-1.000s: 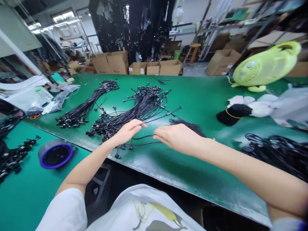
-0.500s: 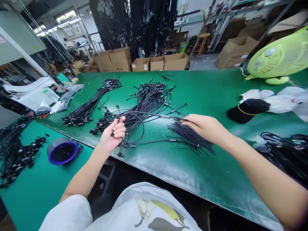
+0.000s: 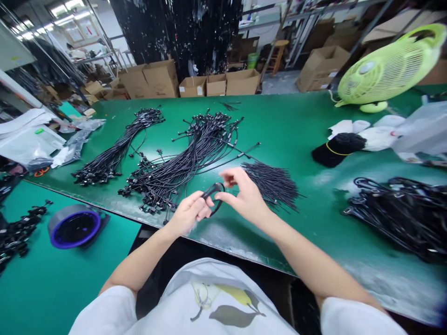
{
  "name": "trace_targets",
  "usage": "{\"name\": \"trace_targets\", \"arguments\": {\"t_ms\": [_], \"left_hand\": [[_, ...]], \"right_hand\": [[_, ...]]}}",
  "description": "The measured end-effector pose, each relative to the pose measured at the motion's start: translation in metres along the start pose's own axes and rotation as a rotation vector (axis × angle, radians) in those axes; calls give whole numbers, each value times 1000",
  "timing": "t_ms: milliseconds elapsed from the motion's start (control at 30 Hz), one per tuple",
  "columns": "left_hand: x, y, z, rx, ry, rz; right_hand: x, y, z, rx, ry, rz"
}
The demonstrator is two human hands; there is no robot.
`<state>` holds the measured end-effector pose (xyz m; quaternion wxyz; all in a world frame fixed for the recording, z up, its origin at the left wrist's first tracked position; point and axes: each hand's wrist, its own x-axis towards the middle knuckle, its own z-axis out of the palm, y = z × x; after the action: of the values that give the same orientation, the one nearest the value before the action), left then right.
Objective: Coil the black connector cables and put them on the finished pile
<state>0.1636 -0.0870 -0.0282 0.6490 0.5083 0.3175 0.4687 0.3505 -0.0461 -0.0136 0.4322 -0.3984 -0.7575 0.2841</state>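
My left hand (image 3: 188,215) and my right hand (image 3: 242,195) meet above the near edge of the green table (image 3: 300,125). Both pinch a black cable wound into a small coil (image 3: 213,193) between them. Just beyond my left hand lies a big pile of black cables with connectors (image 3: 185,158). A fan of thin black cable ties (image 3: 272,181) sits right behind my right hand.
A second cable bundle (image 3: 115,149) lies at the left, a heap of coiled cables (image 3: 401,214) at the right. A lime green fan (image 3: 387,70), a black tie bundle with a yellow band (image 3: 335,149), plastic bags (image 3: 31,142) and a purple-rimmed tape roll (image 3: 73,227) surround the area. Cardboard boxes (image 3: 216,83) stand behind the table.
My hands were apart with the cable stretched between them; they have come together near the table's edge and the cable is now wound into a small coil.
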Motion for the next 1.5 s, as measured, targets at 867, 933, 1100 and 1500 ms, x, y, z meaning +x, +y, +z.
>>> {"name": "trace_targets", "arguments": {"t_ms": [867, 933, 1100, 1500], "left_hand": [[-43, -42, -3, -337, 147, -417], [-44, -37, -10, -348, 65, -414], [-43, -18, -34, -223, -304, -425], [-26, 7, -30, 900, -311, -85]], "right_hand": [[-41, 13, 51, 835, -111, 552], [-43, 21, 43, 725, -175, 556], [-45, 29, 10, 492, -413, 557], [-76, 0, -33, -310, -439, 107]]}}
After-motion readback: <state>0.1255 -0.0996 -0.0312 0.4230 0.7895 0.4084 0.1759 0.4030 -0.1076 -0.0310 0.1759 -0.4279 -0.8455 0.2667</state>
